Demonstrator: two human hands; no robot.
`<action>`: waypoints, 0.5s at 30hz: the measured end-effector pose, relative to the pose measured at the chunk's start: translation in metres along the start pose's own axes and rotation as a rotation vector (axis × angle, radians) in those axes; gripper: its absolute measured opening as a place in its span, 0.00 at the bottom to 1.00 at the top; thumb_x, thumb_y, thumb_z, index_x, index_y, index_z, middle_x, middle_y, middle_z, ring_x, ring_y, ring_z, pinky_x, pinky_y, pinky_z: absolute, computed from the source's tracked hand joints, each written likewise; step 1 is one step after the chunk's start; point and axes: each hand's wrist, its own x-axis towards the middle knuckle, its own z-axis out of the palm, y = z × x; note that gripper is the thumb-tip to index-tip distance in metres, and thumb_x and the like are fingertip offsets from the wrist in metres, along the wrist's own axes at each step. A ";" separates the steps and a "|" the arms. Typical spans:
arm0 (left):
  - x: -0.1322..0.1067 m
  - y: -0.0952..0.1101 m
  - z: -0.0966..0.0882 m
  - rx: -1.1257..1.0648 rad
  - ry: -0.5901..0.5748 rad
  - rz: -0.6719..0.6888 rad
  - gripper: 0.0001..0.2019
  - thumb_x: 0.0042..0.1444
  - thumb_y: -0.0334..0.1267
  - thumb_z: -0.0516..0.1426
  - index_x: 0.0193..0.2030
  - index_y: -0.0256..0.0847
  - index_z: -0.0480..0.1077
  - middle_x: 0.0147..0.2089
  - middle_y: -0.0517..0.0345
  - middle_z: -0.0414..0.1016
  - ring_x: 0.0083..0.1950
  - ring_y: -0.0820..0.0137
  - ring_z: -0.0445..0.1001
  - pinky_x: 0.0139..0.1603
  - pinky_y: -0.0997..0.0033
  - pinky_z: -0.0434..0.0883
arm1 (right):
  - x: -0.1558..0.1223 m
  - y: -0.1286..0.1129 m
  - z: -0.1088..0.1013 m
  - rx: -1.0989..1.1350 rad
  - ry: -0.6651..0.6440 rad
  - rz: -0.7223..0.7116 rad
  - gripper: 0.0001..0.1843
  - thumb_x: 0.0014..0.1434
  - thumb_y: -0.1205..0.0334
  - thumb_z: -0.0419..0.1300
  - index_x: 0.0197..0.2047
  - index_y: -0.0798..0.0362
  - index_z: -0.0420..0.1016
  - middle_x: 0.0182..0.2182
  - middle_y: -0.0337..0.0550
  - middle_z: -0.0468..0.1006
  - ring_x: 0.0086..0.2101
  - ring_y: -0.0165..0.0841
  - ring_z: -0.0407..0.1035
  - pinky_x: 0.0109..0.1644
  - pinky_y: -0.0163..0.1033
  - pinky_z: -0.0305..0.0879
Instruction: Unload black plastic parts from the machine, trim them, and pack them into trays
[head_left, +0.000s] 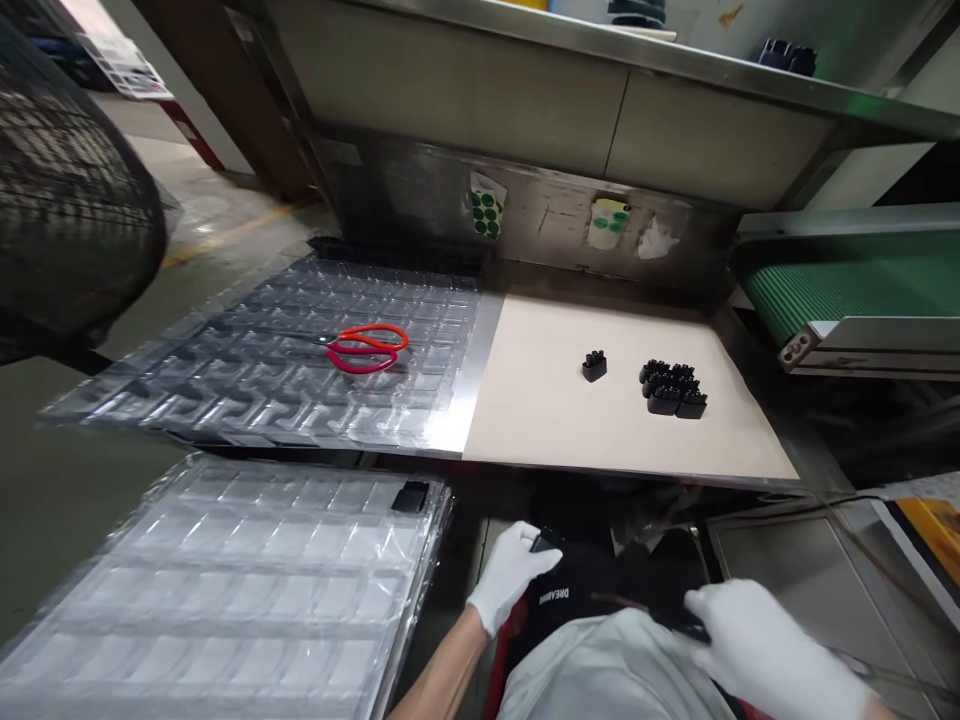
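Note:
My left hand (511,572), in a white glove, is low in front of my body, its fingers closed on a small black part at the fingertips. My right hand (757,650), also gloved, reaches down into a dark bag (600,590) on my lap; its fingers are blurred and partly hidden. On the beige board (540,420) lie a single black part (594,366) and a cluster of several black parts (673,388). A clear blister tray (225,580) at lower left holds one black part (411,496) in its top right pocket.
Red-handled scissors (366,348) lie on a stack of clear trays (262,370) at the left of the bench. A green conveyor belt (855,285) is at right. A black mesh fan guard (67,210) is at far left. A metal shelf (600,60) runs overhead.

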 end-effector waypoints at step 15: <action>0.022 -0.011 -0.024 0.213 -0.582 -0.281 0.15 0.33 0.39 0.73 0.29 0.34 0.79 0.25 0.58 0.73 0.27 0.70 0.68 0.29 0.70 0.61 | 0.069 -0.020 -0.028 0.075 -0.357 -0.130 0.23 0.58 0.43 0.64 0.22 0.52 0.76 0.19 0.41 0.72 0.21 0.31 0.62 0.27 0.38 0.48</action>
